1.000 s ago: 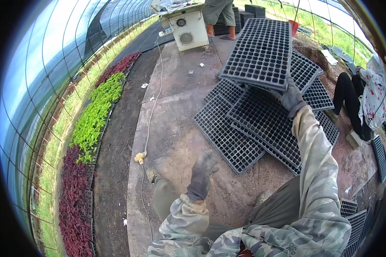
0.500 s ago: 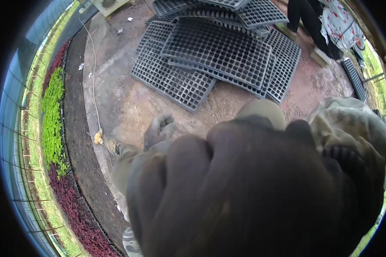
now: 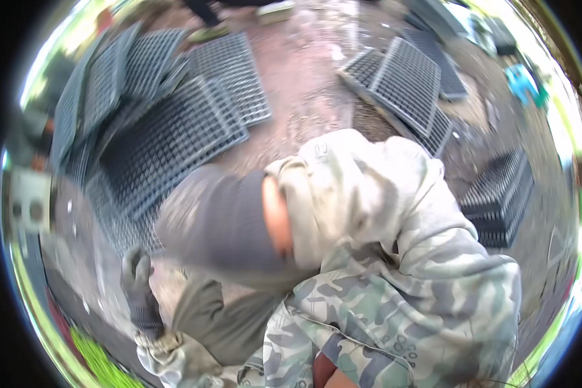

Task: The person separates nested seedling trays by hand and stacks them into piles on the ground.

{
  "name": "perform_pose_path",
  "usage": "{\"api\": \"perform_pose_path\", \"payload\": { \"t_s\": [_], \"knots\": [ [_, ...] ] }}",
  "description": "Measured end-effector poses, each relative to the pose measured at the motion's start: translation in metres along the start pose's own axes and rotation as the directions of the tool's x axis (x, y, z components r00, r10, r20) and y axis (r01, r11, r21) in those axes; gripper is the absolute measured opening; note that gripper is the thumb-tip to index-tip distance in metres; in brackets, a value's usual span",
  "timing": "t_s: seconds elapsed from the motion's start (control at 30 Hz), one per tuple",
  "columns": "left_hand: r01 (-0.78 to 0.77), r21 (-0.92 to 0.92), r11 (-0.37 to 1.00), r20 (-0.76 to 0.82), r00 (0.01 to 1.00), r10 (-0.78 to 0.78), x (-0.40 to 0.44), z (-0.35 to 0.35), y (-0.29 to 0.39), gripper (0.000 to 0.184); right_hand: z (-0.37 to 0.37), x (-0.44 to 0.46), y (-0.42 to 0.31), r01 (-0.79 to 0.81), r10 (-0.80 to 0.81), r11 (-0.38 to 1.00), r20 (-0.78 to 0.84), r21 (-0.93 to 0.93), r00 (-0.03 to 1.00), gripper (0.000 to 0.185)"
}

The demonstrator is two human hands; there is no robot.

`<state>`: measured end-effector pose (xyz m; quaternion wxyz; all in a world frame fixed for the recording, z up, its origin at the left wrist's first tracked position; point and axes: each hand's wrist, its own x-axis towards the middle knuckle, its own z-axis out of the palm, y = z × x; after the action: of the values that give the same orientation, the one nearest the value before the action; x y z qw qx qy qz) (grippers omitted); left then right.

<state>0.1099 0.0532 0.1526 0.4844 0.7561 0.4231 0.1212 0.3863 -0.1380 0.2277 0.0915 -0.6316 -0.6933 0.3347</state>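
Observation:
My left hand (image 3: pixel 138 275), in a dark grey knit glove, is at the lower left above the floor. Its fingers look curled together, and nothing shows in them. Large and close to the camera, my right hand (image 3: pixel 191 216) wears the same kind of glove; motion smears its fingers. Beyond both hands lies a heap of black plastic seedling trays (image 3: pixel 168 139), with many small round cells. The right hand hides the near edge of this heap, and I cannot tell whether it touches a tray.
More seedling trays (image 3: pixel 407 84) lie at the upper right, and a neat stack of trays (image 3: pixel 498 197) stands at the right. Another person's shoe (image 3: pixel 208 33) is at the top. A white box-like object (image 3: pixel 29 200) sits at far left. Green seedlings (image 3: pixel 97 359) grow at lower left.
The view has swung right, bringing the right-hand trays and stack into sight. My right hand has moved away from the camera, where it covered much of the view.

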Motion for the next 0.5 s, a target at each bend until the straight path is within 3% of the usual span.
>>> {"api": "perform_pose_path", "payload": {
  "t_s": [0.03, 0.07, 0.1, 0.17, 0.2, 0.23, 0.27, 0.3, 0.33, 0.37, 0.4, 0.47, 0.5],
  "knots": [
    [-0.026, -0.122, 0.992, 0.004, 1.000, 0.026, 0.014, 0.005, -0.009, 0.040, -0.001, -0.011, 0.013, -0.032, 0.034, 0.999, -0.068, 0.026, 0.997, 0.040],
    [-0.031, -0.242, 0.970, 0.001, 0.999, 0.032, 0.025, 0.009, -0.013, 0.040, 0.017, -0.013, 0.047, -0.216, 0.266, 0.958, -0.303, 0.189, 0.915, 0.041],
    [-0.045, -0.240, 0.970, 0.039, 0.998, 0.056, 0.033, 0.014, -0.008, 0.040, 0.067, -0.004, 0.110, -0.228, 0.301, 0.953, -0.709, 0.200, 0.638, 0.034],
    [0.058, -0.281, 0.958, 0.107, 0.994, -0.029, 0.036, 0.028, 0.003, 0.046, 0.075, -0.054, 0.170, -0.598, 0.744, 0.664, -0.471, 0.449, 0.474, 0.052],
    [0.059, -0.282, 0.958, 0.125, 0.992, -0.024, 0.040, 0.031, 0.003, 0.046, 0.117, -0.076, 0.225, -0.617, 0.737, 0.624, -0.622, 0.479, 0.262, 0.053],
    [0.078, -0.249, 0.965, 0.138, 0.989, -0.044, 0.042, 0.035, 0.001, 0.047, 0.154, -0.100, 0.284, -0.667, 0.866, 0.422, -0.490, 0.614, 0.098, 0.053],
    [0.101, -0.214, 0.972, 0.144, 0.987, -0.071, 0.042, 0.037, 0.000, 0.048, 0.148, -0.137, 0.276, -0.531, 0.959, 0.245, -0.283, 0.811, 0.010, 0.053],
    [0.122, -0.180, 0.976, 0.144, 0.985, -0.096, 0.042, 0.040, 0.001, 0.047, 0.203, -0.168, 0.372, -0.473, 0.993, 0.073, -0.107, 0.878, -0.046, 0.055],
    [0.130, -0.182, 0.975, 0.135, 0.985, -0.106, 0.044, 0.040, -0.004, 0.047, 0.236, -0.195, 0.409, -0.147, 0.997, 0.045, -0.052, 0.988, -0.050, 0.053],
    [0.176, -0.173, 0.969, 0.121, 0.980, -0.156, 0.048, 0.037, -0.011, 0.047, 0.236, -0.216, 0.407, 0.410, 0.980, -0.197, 0.176, 0.891, 0.090, 0.057],
    [0.223, -0.159, 0.962, 0.108, 0.972, -0.207, 0.048, 0.038, -0.014, 0.047, 0.208, -0.221, 0.386, 0.575, 0.952, -0.274, 0.301, 0.771, 0.050, 0.045],
    [0.271, -0.162, 0.949, 0.038, 0.963, -0.268, 0.043, 0.048, -0.006, 0.045, 0.266, -0.259, 0.471, 0.775, 0.968, -0.248, 0.130, 0.581, 0.213, 0.035],
    [0.269, -0.175, 0.947, -0.018, 0.961, -0.276, 0.041, 0.053, -0.002, 0.042, 0.262, -0.261, 0.469, 0.821, 0.979, -0.182, 0.179, 0.541, 0.098, 0.029]
  ]
}}
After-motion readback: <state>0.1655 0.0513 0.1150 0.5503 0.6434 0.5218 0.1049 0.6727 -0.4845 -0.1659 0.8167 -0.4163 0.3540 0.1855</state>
